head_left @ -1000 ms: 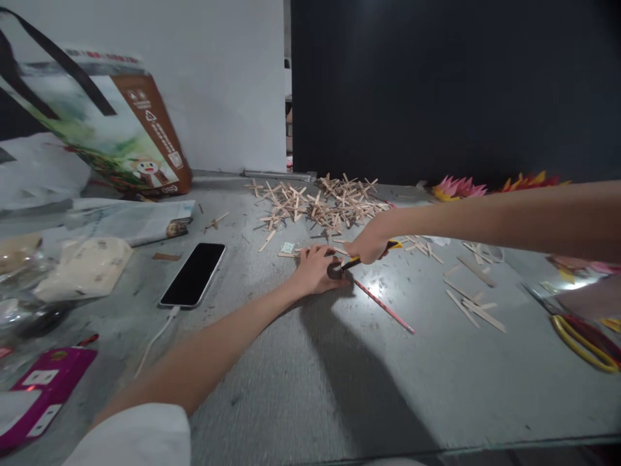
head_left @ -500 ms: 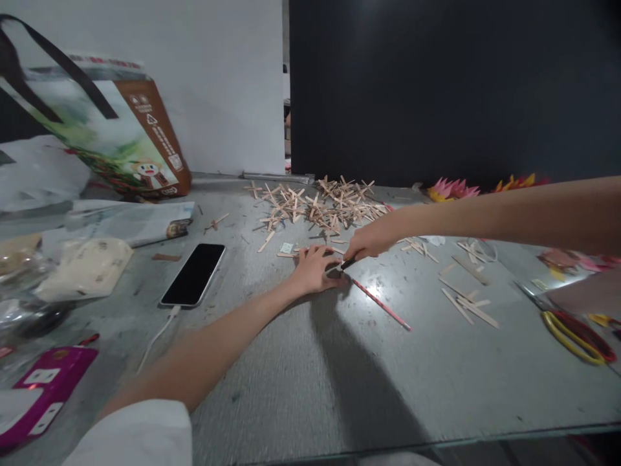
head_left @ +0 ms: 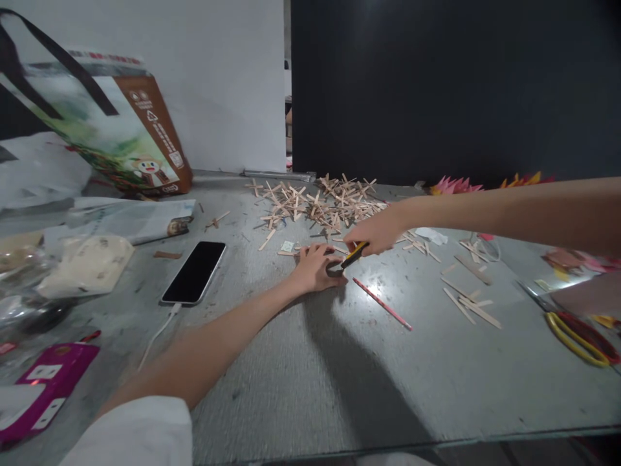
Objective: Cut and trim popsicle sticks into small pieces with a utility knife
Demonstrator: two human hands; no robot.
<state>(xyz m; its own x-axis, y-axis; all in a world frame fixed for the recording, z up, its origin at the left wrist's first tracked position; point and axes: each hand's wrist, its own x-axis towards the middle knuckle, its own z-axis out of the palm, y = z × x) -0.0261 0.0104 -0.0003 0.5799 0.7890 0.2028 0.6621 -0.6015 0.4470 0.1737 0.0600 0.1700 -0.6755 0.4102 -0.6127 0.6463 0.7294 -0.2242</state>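
Observation:
My right hand (head_left: 376, 232) is closed around a yellow-and-black utility knife (head_left: 354, 255). The knife slants down to the left, and its tip end sits between the thumb and forefinger of my left hand (head_left: 316, 266). That left hand rests low on the tabletop with bent fingers, pressing on something small that they mostly cover; I cannot make out what it is. Just right of the left fingertips lies a red pencil (head_left: 383, 304). Behind both hands spreads a pile of crossed wooden craft sticks (head_left: 315, 204).
Loose sticks (head_left: 478, 310) and yellow-and-red-handled scissors (head_left: 579, 340) lie on the right. A phone (head_left: 194, 273) on a white cable, a purple device (head_left: 46, 388), plastic packets (head_left: 87, 265) and a shopping bag (head_left: 140, 136) occupy the left. A dark panel (head_left: 451, 90) stands behind.
My right hand has turned and shifted slightly, so the knife's yellow handle now shows, where only a dark part was visible before. My left hand stays in nearly the same place.

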